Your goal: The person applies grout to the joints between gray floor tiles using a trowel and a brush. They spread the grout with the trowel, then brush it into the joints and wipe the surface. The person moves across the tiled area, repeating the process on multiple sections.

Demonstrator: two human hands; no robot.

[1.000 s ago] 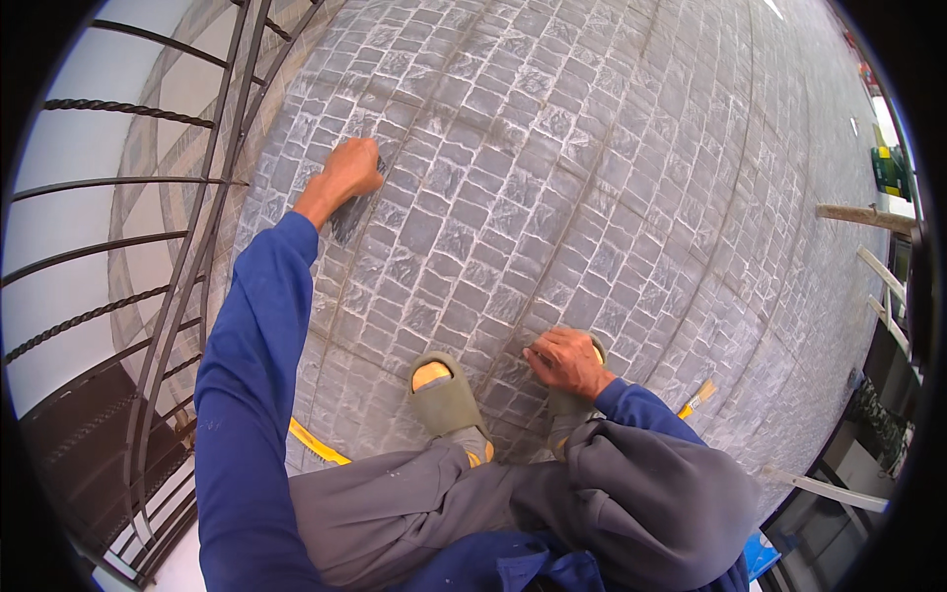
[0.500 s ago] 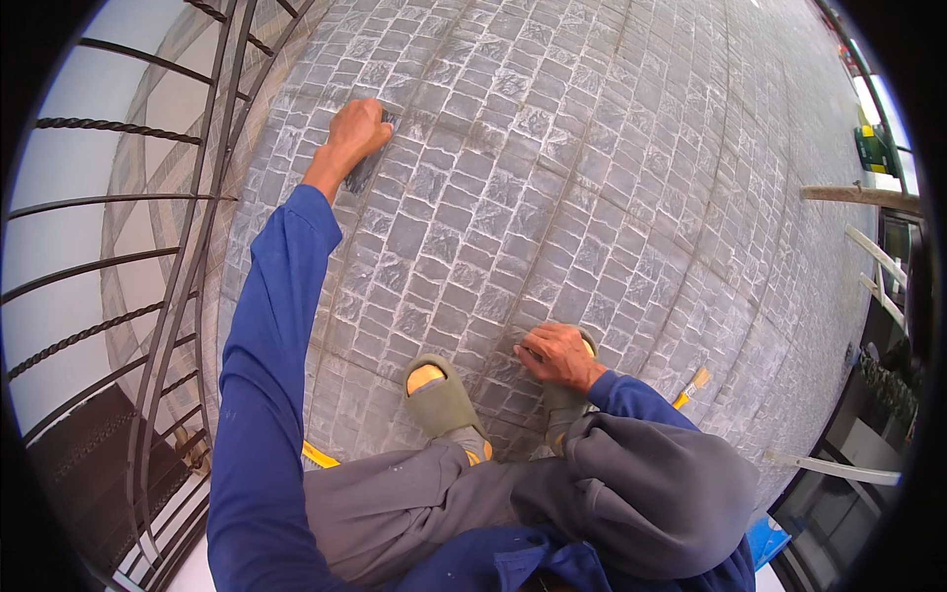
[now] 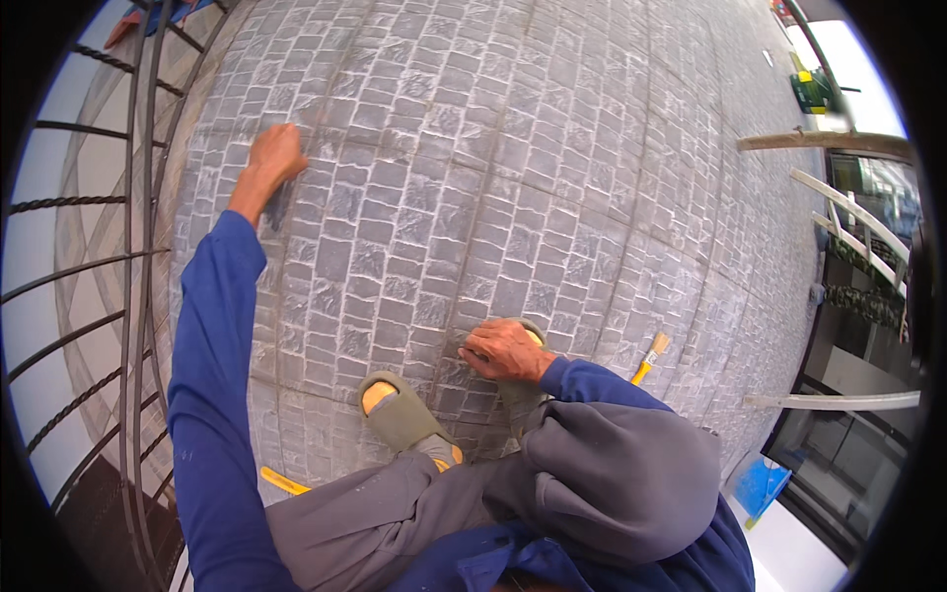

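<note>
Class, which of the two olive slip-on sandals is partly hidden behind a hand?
The right-foot olive sandal: the bare right hand blocks part of it from view, while no hand covers the left-foot olive sandal.

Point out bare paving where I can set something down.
Bare paving lies beyond the right hand, between the left hand and the paintbrush. It's crowded around the slippers, with the right hand and trousers close by.

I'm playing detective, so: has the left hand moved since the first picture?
Yes, forward: the left hand is now farther from the left sandal.
</note>
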